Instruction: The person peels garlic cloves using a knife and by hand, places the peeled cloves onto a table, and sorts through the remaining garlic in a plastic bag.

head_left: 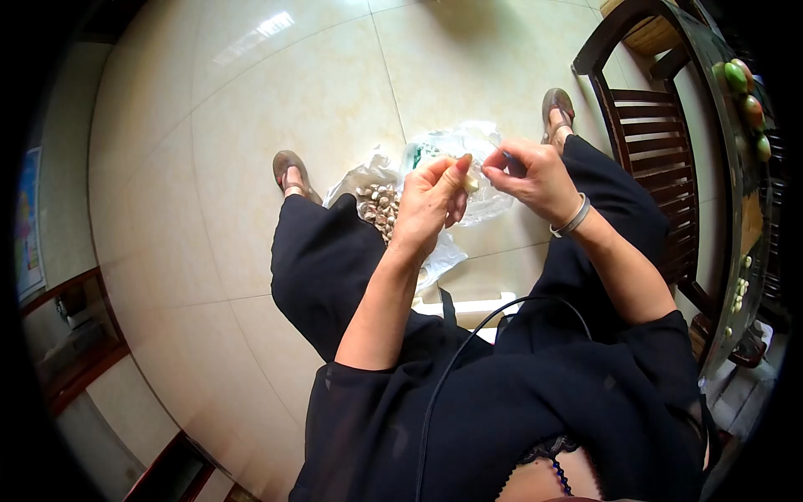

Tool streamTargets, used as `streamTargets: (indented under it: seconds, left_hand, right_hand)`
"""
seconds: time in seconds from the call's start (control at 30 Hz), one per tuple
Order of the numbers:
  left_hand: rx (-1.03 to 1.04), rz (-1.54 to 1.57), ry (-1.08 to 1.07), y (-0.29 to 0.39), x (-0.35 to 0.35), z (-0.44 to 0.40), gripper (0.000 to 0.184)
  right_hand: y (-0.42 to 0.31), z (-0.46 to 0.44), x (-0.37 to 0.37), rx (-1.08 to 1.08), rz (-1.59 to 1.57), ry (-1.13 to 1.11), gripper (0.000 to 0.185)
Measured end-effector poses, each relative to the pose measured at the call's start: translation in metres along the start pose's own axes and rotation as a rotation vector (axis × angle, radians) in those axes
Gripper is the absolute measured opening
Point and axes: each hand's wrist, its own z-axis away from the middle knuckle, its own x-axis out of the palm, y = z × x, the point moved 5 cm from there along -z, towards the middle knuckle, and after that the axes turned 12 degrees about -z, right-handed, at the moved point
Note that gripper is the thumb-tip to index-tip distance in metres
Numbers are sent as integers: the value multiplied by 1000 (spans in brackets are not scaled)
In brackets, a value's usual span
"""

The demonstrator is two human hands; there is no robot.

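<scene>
1. Far left, one poster stands at the dark edge of the view, too narrow to read; its left side is cut off.
2. One brown shoe is on the left foot; a black trouser leg covers the shin.
3. Many small brown-and-white bits lie in crinkled plastic on the floor, too many to count; the left hand and forearm hide some.
4. The left hand is closed, pinching one pale piece at its fingertips, above the plastic and between the two hands.
5. Behind the hands spreads a clear bag with green print, partly covered; whether it joins the other plastic is unclear.
6. The right hand is just beside the piece, fingers curled; whether it grips anything, I cannot tell. One band circles its wrist.
7. A second brown shoe stands near one dark chair.
8. Far right, the desk, cut off by the dark edge, bears about four green-and-red fruits and several pale bits, blurred.
</scene>
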Motion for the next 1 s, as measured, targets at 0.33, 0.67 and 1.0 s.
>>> streamTargets:
  seconds: [0.33,0.67,1.0]
  left_hand:
    - [58,-52,47,-5,-6,-4,28]
    - [69,-108,87,-5,-3,-3,26]
    - [104,-143,140,-6,1,-1,27]
  right_hand:
    - [11,3,8,254,-422,-131,15]
    - [11,4,10,258,-399,-181,13]
    - [10,5,9,252,-324,-129,13]
